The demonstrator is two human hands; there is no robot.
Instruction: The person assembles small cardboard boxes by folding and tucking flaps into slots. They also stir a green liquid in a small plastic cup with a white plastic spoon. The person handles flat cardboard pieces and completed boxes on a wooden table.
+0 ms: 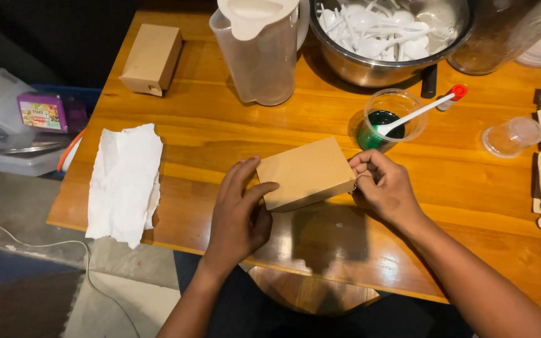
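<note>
Nearest you, your left hand and right hand grip a brown cardboard box from either end, just above the wooden worktop near its near edge. Your left hand is clamped on the box's left end, thumb on top and fingers curled behind; your right hand pinches the right end with bent fingers. The box's long axis runs left to right, its right end tilted a little farther away, so it lies between your two hands, each about equally close. To the left, a sheet of white paper towel lies flat on the worktop. Just beyond the box stands a clear cup of green liquid with a white spoon in it. Farther off are a second box, a plastic jug and a steel bowl of white spoons.
</note>
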